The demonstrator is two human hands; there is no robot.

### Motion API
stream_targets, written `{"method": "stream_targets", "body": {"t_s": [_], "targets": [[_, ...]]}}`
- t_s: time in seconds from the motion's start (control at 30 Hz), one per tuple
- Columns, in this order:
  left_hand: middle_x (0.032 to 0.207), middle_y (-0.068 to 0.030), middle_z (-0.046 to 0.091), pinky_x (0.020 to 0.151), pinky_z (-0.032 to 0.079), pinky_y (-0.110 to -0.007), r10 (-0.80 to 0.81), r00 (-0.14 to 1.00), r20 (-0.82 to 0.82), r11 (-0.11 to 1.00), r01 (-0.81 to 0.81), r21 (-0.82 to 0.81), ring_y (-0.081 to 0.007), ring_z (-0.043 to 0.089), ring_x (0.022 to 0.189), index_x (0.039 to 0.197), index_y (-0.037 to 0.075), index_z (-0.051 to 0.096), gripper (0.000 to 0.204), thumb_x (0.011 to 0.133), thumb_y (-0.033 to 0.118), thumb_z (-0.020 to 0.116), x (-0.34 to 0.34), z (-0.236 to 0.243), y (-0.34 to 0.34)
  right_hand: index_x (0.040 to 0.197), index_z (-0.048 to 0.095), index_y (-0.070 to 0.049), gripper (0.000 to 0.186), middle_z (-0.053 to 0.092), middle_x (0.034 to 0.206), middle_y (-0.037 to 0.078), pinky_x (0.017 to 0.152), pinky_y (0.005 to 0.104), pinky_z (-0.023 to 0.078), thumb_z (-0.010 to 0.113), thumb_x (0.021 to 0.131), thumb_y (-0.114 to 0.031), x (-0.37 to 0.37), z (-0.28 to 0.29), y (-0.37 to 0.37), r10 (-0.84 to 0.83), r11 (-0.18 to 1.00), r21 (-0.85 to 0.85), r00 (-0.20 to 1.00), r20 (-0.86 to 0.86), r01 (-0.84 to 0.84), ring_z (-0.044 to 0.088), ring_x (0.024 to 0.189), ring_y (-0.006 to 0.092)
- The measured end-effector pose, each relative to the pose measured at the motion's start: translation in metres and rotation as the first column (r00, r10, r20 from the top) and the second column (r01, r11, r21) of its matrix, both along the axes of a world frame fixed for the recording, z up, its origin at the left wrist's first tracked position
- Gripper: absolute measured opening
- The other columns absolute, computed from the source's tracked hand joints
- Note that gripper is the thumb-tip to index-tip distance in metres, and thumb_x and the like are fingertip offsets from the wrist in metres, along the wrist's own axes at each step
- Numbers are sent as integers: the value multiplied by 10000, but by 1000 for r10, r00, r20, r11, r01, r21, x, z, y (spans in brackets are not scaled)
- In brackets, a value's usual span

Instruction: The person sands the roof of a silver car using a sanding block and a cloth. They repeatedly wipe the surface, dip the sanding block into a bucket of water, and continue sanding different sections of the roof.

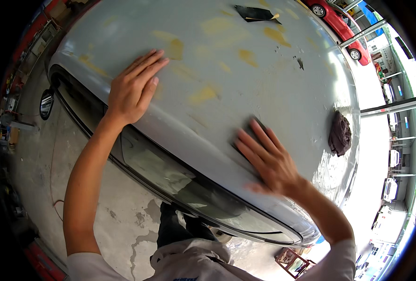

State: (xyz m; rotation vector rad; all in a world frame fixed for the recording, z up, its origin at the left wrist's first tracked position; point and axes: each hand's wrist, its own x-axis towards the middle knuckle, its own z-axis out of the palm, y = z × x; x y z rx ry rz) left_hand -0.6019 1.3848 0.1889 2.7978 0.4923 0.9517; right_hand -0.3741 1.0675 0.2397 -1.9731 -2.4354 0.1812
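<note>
A car's grey roof (179, 93) with yellowish filler patches (207, 93) spreads before me. My left hand (134, 88) lies flat on its near left part, fingers stretched and holding nothing. Further right, my right hand (269, 159) presses a dark piece of sandpaper (260, 124) against the roof; the fingers cover most of it, and motion blurs them. At the far side lies a folded black sheet (257, 14), which looks like sandpaper too. A crumpled dark cloth (340, 134) rests near the right edge, beside a wet, shiny stretch.
Side windows (156, 171) run below the near roof edge, and a side mirror (46, 104) sticks out at left. Under me is a stained concrete floor (123, 234). A small reddish stand (292, 262) is at lower right. Beyond the roof stands a red car (341, 25).
</note>
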Motion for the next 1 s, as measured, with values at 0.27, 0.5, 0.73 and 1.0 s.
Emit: {"method": "stream_targets", "body": {"t_s": [0.27, 0.5, 0.73, 1.0], "targets": [[1460, -126, 580, 1170, 398, -422, -18, 1000, -4, 1000, 18, -14, -300, 512, 1387, 1361, 47, 628, 408, 1017, 158, 440, -7, -1, 4, 1528, 411, 1, 995, 319, 1643, 137, 1270, 480, 169, 384, 922, -788, -34, -10, 106, 115, 977, 171, 990, 84, -128, 223, 1542, 347], [1436, -114, 602, 1150, 421, -421, -8, 999, 36, 999, 6, 46, -296, 526, 1375, 1353, 54, 633, 397, 1019, 153, 444, 1, -2, 4, 1540, 375, 6, 1003, 283, 1656, 151, 1272, 467, 171, 354, 936, -795, -8, -9, 159, 105, 955, 249, 972, 212, -158, 209, 1549, 346], [1381, -109, 640, 1098, 471, -416, 34, 993, 114, 998, -27, -59, -304, 560, 1338, 1374, 73, 605, 393, 1019, 139, 448, -13, -7, 4, 1537, 351, 53, 1007, 288, 1640, 208, 1265, 467, 184, 403, 940, -757, -36, -6, 102, 145, 983, 100, 986, 77, -152, 196, 1552, 350], [1351, -141, 652, 1066, 484, -423, -16, 984, 176, 995, 32, -90, -335, 582, 1304, 1356, 54, 605, 379, 1019, 122, 446, 14, -2, 1, 1561, 272, 55, 1028, 222, 1660, 222, 1286, 471, 103, 318, 960, -778, -18, -8, 226, -26, 983, 183, 999, -25, 30, 143, 1564, 351]]}}
